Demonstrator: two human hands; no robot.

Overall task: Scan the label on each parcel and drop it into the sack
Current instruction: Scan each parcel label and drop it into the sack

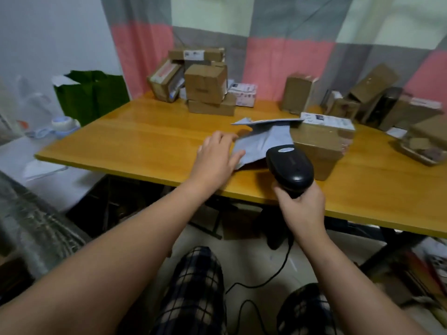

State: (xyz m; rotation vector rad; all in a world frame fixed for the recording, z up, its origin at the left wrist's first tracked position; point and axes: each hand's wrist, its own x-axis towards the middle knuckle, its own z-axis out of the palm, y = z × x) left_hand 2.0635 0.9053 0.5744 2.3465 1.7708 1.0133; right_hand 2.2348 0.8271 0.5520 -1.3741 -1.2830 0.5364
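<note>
A grey plastic mailer bag (262,139) lies on the wooden table (145,134), leaning against a cardboard box (319,146) that carries a white label on top. My left hand (217,155) holds the mailer's left edge, thumb under it and fingers on top. My right hand (301,206) grips the handle of a black barcode scanner (289,165), whose head points at the mailer from the near side. The scanner's cable hangs down to the floor.
A pile of cardboard parcels (200,81) stands at the back centre, more boxes (377,100) at the back right. A green bag (92,95) stands left of the table. A woven sack (31,221) is at the near left. A checked curtain hangs behind.
</note>
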